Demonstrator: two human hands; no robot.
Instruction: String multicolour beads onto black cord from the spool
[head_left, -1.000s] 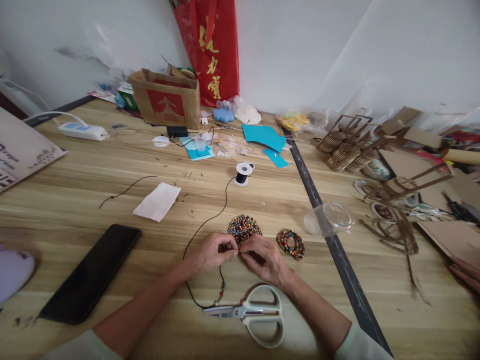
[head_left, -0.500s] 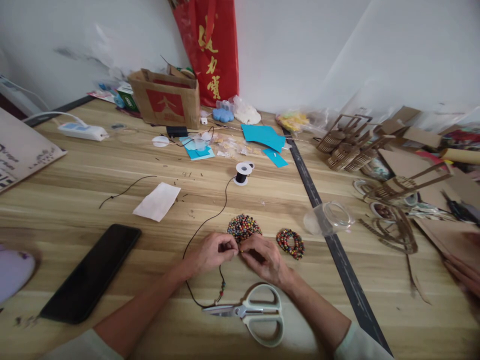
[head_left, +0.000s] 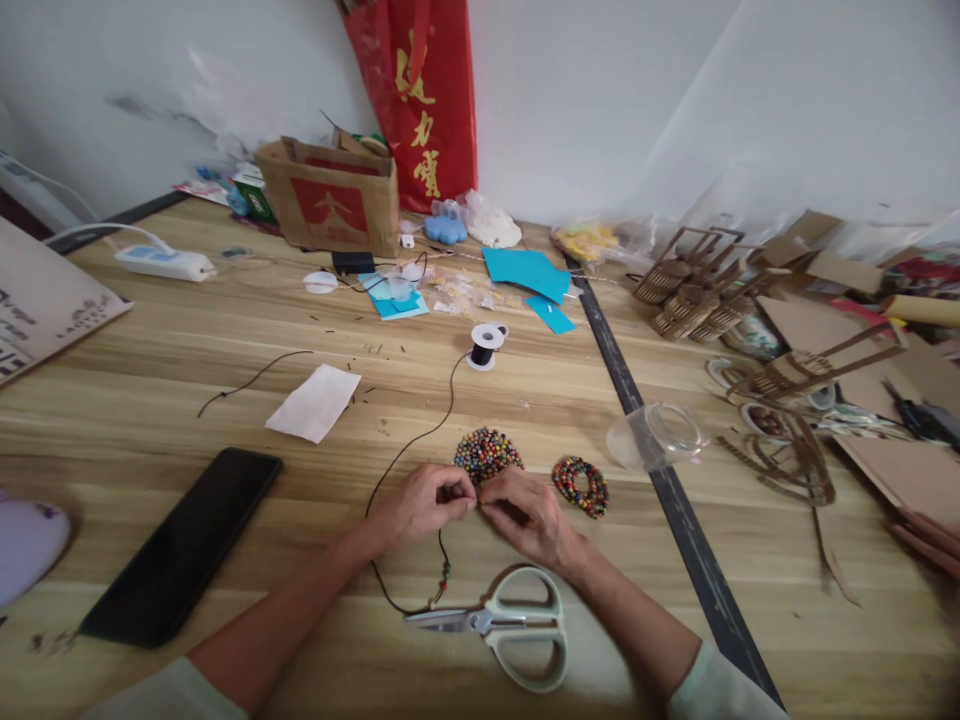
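My left hand [head_left: 431, 503] is pinched on the black cord [head_left: 441, 548], whose hanging part carries a few coloured beads [head_left: 446, 575]. Facing it, my right hand [head_left: 529, 513] is closed too, thumb and finger pressed on something tiny, perhaps a bead, that I cannot make out. Just beyond the fingertips lies a heap of multicoloured beads [head_left: 487, 452]. A coiled bead bracelet [head_left: 581, 487] rests to the right. The cord loops away to a white spool [head_left: 487, 345] of black cord. Close below my hands lie scissors [head_left: 525, 625] with pale handles.
On the left are a black phone [head_left: 184, 545] and a white paper piece [head_left: 313, 403]. A clear plastic jar [head_left: 660, 437] lies right of the bracelet. Small woven baskets [head_left: 697, 290] stand farther right. At the right edge, another person's hand [head_left: 930, 540] touches cardboard [head_left: 900, 475].
My hands stay nearly still, fingertips close together. The other person's hand at the right edge has shifted slightly along the cardboard.
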